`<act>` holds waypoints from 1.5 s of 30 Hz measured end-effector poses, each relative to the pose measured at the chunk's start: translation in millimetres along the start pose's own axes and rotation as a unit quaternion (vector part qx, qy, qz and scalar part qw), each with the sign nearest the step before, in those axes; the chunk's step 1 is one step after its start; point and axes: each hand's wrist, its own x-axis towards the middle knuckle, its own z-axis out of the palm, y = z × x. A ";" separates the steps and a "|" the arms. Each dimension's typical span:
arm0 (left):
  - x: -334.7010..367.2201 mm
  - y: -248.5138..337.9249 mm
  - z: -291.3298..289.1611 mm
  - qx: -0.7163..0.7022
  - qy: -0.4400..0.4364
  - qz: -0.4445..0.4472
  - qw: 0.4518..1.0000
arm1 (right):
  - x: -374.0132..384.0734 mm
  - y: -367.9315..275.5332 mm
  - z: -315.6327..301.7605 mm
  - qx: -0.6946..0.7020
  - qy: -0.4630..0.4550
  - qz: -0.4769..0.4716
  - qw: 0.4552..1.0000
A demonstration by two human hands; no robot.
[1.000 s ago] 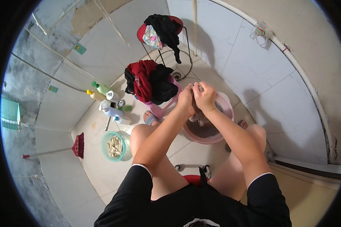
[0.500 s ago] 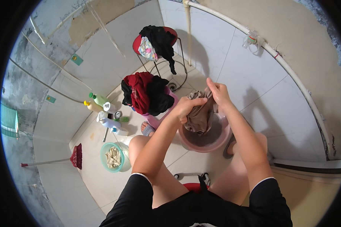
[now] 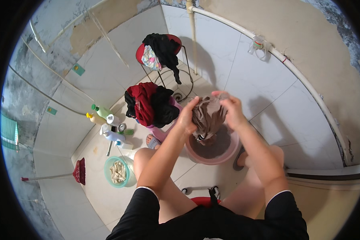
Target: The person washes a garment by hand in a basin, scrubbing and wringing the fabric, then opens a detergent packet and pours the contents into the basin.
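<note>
A wet, bunched brown garment hangs between my two hands over a pink basin of greyish water. My left hand grips the cloth's left side, thumb up. Its right upper edge is held by my right hand, fingers closed over the fabric. The garment's lower end droops to about the water; whether it touches I cannot tell. Left of the basin, red and black clothes are heaped on a pink tub.
A red stool at the back carries black and patterned clothes. To the left stand several bottles, a green brush and a mint basin with cream cloth. A red broom leans by the left wall. White pipe lines the right wall.
My hands have moved apart, and the brown garment is spread wider between them. My left hand has turned thumb up. The whole view has shifted slightly.
</note>
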 end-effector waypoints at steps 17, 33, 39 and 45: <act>29.6 -48.4 -2.3 0.045 0.054 0.007 0.998 | -4.2 41.9 14.0 -0.405 0.170 -0.226 0.869; 34.9 -20.3 -39.4 0.056 0.182 0.034 0.981 | -17.1 15.7 5.9 -0.104 0.009 0.028 0.994; 48.1 -83.1 -47.2 -0.189 -0.241 0.075 0.949 | -29.5 54.7 47.8 -0.414 0.016 -0.294 0.861; 14.7 -50.7 0.8 0.024 0.108 -0.006 0.994 | -8.2 48.2 39.6 -0.430 0.112 -0.358 0.821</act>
